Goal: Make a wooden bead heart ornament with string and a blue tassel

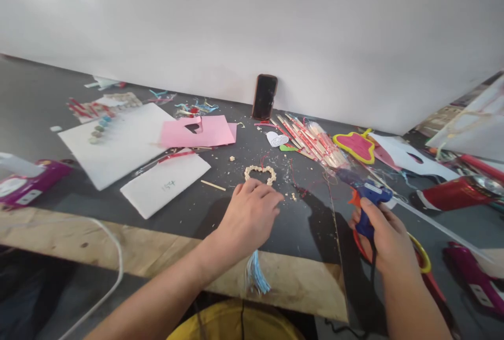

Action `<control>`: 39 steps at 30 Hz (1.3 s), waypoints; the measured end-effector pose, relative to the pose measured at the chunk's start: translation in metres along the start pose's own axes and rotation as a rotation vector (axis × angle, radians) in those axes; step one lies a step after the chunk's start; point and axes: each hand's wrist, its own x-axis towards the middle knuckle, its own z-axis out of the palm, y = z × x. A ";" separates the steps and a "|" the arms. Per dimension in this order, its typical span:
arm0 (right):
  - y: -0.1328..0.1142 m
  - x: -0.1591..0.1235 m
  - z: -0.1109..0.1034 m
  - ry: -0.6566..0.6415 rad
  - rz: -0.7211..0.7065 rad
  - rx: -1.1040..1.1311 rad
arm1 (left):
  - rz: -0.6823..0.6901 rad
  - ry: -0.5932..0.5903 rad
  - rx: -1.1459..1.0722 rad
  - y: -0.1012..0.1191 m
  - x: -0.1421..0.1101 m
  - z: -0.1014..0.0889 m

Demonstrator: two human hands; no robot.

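A blue hot glue gun with an orange trigger is gripped in my right hand, its nozzle pointing left and a long glue stick trailing from its rear. My left hand is palm down with bent fingers over the lower part of a heart-shaped ornament made of small pale pieces. The fingertips are hidden, so what they pinch does not show. Below that hand a light blue tassel hangs over the wooden table edge. A thin stick lies left of the ornament.
A phone leans on the white back wall. Wrapped chopsticks, a yellow-edged pink shape and a red can lie to the right. On the left are pink paper, white sheets and a purple device near a white cable.
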 end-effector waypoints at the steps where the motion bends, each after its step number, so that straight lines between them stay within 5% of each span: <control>1: 0.001 -0.002 0.000 0.007 0.005 0.053 | 0.003 -0.014 0.019 0.000 0.008 0.002; 5: 0.001 -0.017 0.003 0.020 0.045 0.095 | 0.035 -0.092 0.112 -0.001 0.037 0.017; 11: 0.017 -0.040 0.004 -0.167 -0.007 0.052 | 0.079 -0.126 0.152 0.001 0.063 0.041; 20: 0.025 -0.061 -0.001 -0.299 0.016 -0.081 | 0.170 -0.130 0.213 0.000 0.071 0.053; 28: 0.015 -0.072 0.008 -0.265 -0.006 -0.133 | 0.242 -0.106 0.253 -0.002 0.068 0.051; 33: 0.012 -0.076 0.015 -0.279 -0.076 -0.161 | 0.157 -0.146 -0.070 -0.008 0.059 0.029; 39: 0.013 -0.076 0.021 -0.341 -0.129 -0.189 | -0.185 -0.162 -0.577 -0.008 0.029 0.004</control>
